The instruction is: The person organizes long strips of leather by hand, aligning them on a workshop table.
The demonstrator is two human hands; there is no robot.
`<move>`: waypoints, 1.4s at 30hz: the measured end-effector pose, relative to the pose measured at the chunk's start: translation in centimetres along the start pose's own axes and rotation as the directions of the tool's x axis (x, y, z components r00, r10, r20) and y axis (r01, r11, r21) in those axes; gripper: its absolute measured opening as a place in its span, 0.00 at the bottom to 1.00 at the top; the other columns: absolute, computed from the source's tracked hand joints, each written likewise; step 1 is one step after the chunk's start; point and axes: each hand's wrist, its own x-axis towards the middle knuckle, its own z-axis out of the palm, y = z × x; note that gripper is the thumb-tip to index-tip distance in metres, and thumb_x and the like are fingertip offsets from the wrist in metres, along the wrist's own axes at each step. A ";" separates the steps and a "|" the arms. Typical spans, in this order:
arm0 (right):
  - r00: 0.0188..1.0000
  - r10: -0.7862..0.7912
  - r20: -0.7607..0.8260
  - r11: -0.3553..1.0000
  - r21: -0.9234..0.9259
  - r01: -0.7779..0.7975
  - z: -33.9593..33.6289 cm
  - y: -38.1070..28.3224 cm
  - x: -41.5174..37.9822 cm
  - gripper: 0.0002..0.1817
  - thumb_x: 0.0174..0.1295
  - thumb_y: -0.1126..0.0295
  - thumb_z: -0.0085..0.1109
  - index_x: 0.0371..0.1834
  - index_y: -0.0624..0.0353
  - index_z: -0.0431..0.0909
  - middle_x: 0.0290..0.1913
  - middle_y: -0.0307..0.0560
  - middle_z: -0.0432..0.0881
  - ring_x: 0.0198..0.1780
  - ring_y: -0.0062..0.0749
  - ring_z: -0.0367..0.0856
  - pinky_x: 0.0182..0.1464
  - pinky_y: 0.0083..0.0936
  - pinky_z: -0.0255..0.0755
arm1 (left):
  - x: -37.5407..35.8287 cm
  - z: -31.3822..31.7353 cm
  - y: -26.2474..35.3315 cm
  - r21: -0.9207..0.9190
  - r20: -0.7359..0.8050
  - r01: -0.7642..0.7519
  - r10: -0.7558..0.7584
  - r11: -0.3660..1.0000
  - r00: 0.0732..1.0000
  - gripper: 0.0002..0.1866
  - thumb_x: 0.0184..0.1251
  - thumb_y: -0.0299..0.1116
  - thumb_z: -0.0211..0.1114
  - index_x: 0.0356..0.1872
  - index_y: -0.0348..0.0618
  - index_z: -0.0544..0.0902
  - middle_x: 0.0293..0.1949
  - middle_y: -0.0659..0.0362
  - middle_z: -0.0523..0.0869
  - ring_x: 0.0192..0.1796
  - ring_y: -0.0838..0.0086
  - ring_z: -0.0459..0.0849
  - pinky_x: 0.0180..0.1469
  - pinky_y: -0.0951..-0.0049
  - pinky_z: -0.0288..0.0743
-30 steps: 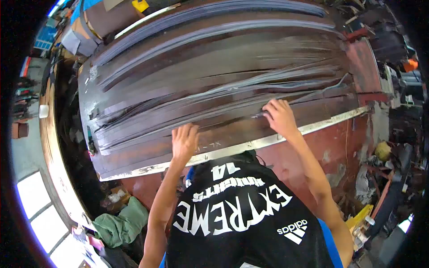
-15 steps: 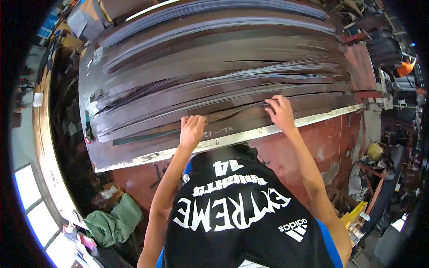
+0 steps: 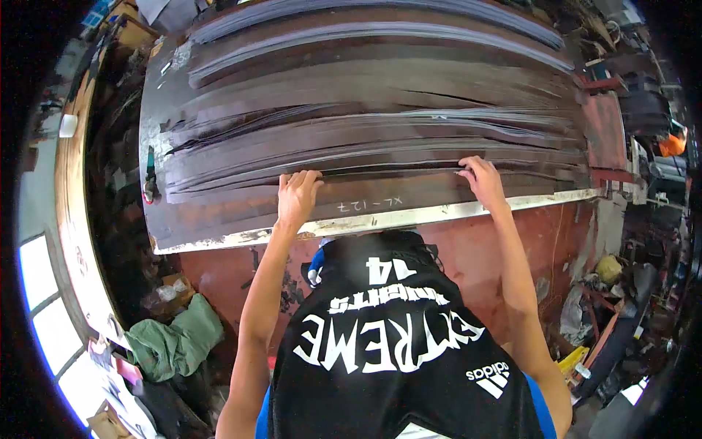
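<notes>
1. Hands: left hand (image 3: 297,199) and right hand (image 3: 484,184) are wider apart than in the earlier frame, and the mark (image 3: 369,204), partly covered then, now lies fully in view. The strip (image 3: 391,173) between them, bowed earlier, now runs nearly straight.
2. Strip: on the table (image 3: 219,233), just beyond the mark and extending to both sides of it.
3. Left fingers: bent and close together, left of the mark, with the thumb drawn in; they appear clamped on the strip's edge.
4. Right fingers: curled, right of the mark and slightly beyond it; thumb and forefinger appear to pinch the strip. How firmly cannot be told.
5. Step in hand, as judged: drawing the strip straight by its edge. A move from this pose calls for even tension and both hands travelling level.
6. Obstruction: loose strips (image 3: 439,117) lie beyond the mark, some crossing, and could snag. The white edge (image 3: 431,213), on the near side of the mark, leaves little room for the wrists.
7. Surroundings: stacks (image 3: 380,31) far beyond the mark; red block (image 3: 605,135) well to its right; green cloth (image 3: 175,340) well to its left, nearer the person.
</notes>
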 end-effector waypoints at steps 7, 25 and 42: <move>0.980 -0.077 -0.183 0.995 -0.078 0.064 1.7 0.6 -0.3 0.16 0.57 0.67 0.69 0.49 0.52 0.81 0.44 0.51 0.81 0.48 0.50 0.79 0.50 0.40 0.72 | -0.8 0.4 0.3 0.121 -0.109 0.086 -0.072 0.989 0.991 0.16 0.63 0.33 0.67 0.53 0.49 0.80 0.35 0.62 0.82 0.43 0.65 0.80 0.48 0.56 0.67; 0.990 -0.120 -0.077 0.992 -0.038 0.117 2.1 1.0 0.2 0.15 0.59 0.70 0.68 0.48 0.57 0.79 0.37 0.44 0.77 0.41 0.41 0.76 0.49 0.37 0.68 | -4.8 -5.1 -5.5 0.213 -0.213 0.261 -0.216 0.942 0.953 0.23 0.57 0.32 0.69 0.55 0.48 0.78 0.42 0.62 0.84 0.52 0.67 0.78 0.63 0.53 0.61; 0.996 -0.080 -0.050 0.995 -0.070 0.076 6.8 -11.7 4.5 0.16 0.59 0.69 0.69 0.50 0.55 0.80 0.41 0.46 0.78 0.45 0.43 0.77 0.54 0.38 0.67 | -12.7 -11.9 -21.7 -0.203 -0.441 0.771 -0.759 0.604 0.479 0.19 0.55 0.37 0.73 0.49 0.49 0.83 0.47 0.58 0.82 0.55 0.59 0.76 0.58 0.56 0.64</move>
